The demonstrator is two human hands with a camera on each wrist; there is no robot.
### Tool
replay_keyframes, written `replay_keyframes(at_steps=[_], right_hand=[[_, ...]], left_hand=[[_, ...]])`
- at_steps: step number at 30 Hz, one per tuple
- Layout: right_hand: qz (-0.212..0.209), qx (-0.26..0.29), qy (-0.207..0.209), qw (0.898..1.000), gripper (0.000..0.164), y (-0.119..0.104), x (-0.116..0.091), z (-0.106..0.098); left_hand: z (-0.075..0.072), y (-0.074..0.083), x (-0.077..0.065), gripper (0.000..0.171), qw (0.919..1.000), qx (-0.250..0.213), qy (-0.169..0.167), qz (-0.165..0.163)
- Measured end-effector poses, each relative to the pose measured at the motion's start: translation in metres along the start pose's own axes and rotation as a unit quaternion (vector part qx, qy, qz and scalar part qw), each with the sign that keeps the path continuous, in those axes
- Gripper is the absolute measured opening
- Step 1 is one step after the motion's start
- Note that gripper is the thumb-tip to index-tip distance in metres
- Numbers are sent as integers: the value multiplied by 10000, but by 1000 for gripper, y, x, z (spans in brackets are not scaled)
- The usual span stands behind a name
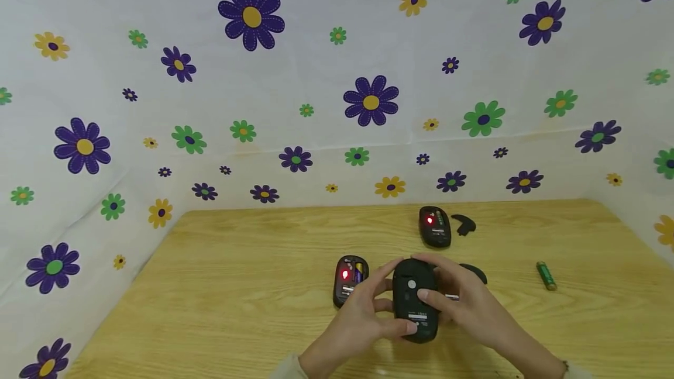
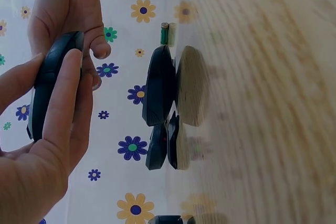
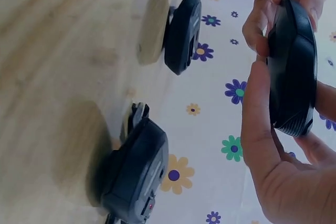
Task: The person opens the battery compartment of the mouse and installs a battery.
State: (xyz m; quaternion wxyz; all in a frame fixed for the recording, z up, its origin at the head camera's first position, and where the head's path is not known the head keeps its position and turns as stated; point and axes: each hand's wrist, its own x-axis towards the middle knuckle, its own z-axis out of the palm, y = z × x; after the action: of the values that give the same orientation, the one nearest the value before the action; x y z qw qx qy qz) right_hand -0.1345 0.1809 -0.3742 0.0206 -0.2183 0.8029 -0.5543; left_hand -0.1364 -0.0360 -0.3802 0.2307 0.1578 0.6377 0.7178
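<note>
A black computer mouse (image 1: 413, 285) is held above the table with its underside turned up, showing a round white sticker and a printed label. My left hand (image 1: 360, 317) grips its left side, thumb over the lower underside. My right hand (image 1: 471, 306) holds the other side, its thumb lying on the middle of the underside. From the side, the left wrist view shows the mouse body (image 2: 46, 95) between the left thumb and fingers. In the right wrist view, my right fingers lie along the mouse's dark shell (image 3: 291, 66).
A mouse (image 1: 342, 294) with a red light and a battery in its open compartment lies left of my hands. Another lit mouse (image 1: 436, 235) sits farther back beside a loose black cover (image 1: 466, 224). My right hand partly hides a dark rounded object (image 1: 476, 272). A green battery (image 1: 546, 275) lies right.
</note>
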Motion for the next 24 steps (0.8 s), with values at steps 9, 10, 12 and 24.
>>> replay_keyframes(at_steps=[9,10,12,24], right_hand=[[142,47,763,9970,39,-15,27,-14],[200,148,823,9963,37,-17,31,-18],[305,393,866,9950,37,-19,41,-24],[1164,194,716,9904,37,-7,104,-38]], left_hand=[[-1,0,0,87,9999,-95,-52,-121],[-1,0,0,86,9999,-107,-47,-94],[-1,1,0,85,9999,-128,-37,-35],[-4,3,1,85,9998,-28,94,-191]])
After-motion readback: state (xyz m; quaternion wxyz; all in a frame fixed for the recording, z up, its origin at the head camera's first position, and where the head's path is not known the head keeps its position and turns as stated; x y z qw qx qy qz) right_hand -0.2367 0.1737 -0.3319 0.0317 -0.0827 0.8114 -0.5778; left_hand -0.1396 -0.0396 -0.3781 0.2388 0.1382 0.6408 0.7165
